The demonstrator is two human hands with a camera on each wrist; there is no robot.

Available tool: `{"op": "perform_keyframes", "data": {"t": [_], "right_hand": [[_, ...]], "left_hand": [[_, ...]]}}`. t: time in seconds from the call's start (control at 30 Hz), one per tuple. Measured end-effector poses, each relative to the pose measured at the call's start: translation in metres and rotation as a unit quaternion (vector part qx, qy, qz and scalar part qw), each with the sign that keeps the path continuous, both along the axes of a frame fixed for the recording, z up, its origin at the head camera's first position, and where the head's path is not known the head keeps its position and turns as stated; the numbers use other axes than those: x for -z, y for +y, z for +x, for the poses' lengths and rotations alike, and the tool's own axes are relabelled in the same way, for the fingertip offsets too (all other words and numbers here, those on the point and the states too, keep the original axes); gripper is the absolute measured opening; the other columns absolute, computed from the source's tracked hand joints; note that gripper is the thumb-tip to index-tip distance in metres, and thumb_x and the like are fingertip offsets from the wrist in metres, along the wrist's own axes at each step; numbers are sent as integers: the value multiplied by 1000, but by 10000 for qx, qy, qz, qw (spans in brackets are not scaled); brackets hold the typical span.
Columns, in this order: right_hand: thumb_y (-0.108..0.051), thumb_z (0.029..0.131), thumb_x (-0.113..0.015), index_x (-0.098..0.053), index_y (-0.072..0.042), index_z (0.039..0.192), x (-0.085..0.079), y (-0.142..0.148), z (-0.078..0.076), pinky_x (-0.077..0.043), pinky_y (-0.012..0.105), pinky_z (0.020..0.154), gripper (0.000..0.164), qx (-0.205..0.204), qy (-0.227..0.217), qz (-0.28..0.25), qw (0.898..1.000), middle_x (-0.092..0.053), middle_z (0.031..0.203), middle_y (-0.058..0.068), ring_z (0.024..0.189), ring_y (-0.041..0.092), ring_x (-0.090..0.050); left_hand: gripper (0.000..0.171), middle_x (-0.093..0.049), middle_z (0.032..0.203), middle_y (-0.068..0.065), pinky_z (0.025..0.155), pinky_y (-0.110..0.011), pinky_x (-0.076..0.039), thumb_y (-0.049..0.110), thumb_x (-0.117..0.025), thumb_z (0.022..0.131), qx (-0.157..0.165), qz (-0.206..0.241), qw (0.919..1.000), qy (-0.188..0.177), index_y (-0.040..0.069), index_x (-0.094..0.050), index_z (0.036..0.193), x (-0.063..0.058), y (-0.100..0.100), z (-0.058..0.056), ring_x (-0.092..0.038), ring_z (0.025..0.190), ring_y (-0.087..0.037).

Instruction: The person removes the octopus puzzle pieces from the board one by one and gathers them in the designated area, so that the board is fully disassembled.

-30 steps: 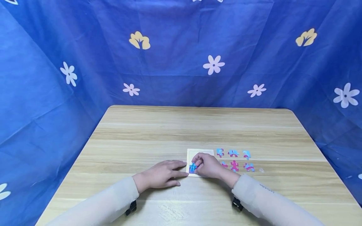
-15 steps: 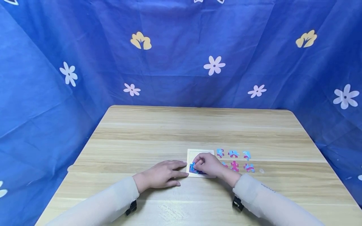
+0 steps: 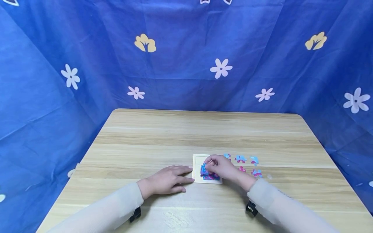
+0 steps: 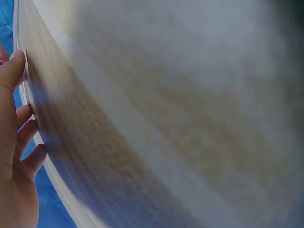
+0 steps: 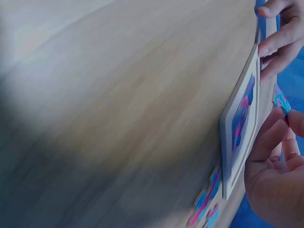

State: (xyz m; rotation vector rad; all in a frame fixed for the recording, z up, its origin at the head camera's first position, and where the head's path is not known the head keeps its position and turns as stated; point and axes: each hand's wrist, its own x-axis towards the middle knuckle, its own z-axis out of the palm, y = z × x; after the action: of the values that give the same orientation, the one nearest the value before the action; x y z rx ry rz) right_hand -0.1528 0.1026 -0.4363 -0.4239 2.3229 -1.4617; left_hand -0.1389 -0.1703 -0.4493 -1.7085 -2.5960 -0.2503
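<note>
My right hand (image 3: 222, 168) pinches a blue and purple jigsaw piece (image 3: 203, 170) between thumb and fingers, over the pale puzzle tray (image 3: 198, 160). In the right wrist view this jigsaw piece (image 5: 281, 98) is held up, apart from the tray. Joined blue and pink pieces (image 3: 211, 177) lie along the tray's near side, partly under my right hand; the near left corner is bare. My left hand (image 3: 167, 179) lies on the table with fingers spread and straight, its fingertips touching the tray's left edge. The left wrist view shows little more than these fingers and the tabletop.
Several loose jigsaw pieces (image 3: 240, 159) lie in two rows right of the tray, some hidden by my right hand. A small clear scrap (image 3: 269, 176) is beside them. The wooden table (image 3: 145, 139) meets a blue flowered cloth (image 3: 180, 58) at the back and sides.
My right hand has moved slightly right with the piece, away from the tray's near left corner, uncovering bare tray there. More joined pieces now show beneath it. My left hand stays put.
</note>
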Motion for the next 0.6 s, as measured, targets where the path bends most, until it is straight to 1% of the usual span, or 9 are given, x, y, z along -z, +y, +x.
{"op": "perform_keyframes", "data": {"t": [0.13,0.27,0.37,0.6], "right_hand": [[-14,90,-65,-63,-2,102,2,14,1,-51,29,54,17,19,-17,-11,10000,-65,77,3,66,17,-60],[-14,91,-65,-63,-2,105,5,29,3,-50,28,52,19,97,-160,-43,9998,-65,79,4,66,19,-59],[-14,91,-65,-62,-3,107,6,38,5,-51,28,53,20,159,-258,-40,9995,-65,81,4,69,19,-60],[-12,90,-65,-62,-2,109,3,54,9,-50,28,53,22,227,-351,-38,9991,-64,82,5,72,19,-61]], "left_hand": [[45,-46,142,-12,105,-43,-37,44,-57,93,-13,-37,10000,-42,22,-58,133,0,0,0,-43,129,-27],[45,-46,142,-12,106,-42,-36,43,-57,93,-15,-47,10000,-34,22,-59,132,0,0,0,-43,130,-27],[44,-46,142,-11,106,-41,-36,43,-58,93,-29,-62,10000,-6,23,-59,132,-1,0,0,-43,130,-26],[45,-46,142,-11,106,-42,-37,43,-58,93,-53,-76,10000,-1,23,-58,133,-1,0,1,-43,129,-26]]}}
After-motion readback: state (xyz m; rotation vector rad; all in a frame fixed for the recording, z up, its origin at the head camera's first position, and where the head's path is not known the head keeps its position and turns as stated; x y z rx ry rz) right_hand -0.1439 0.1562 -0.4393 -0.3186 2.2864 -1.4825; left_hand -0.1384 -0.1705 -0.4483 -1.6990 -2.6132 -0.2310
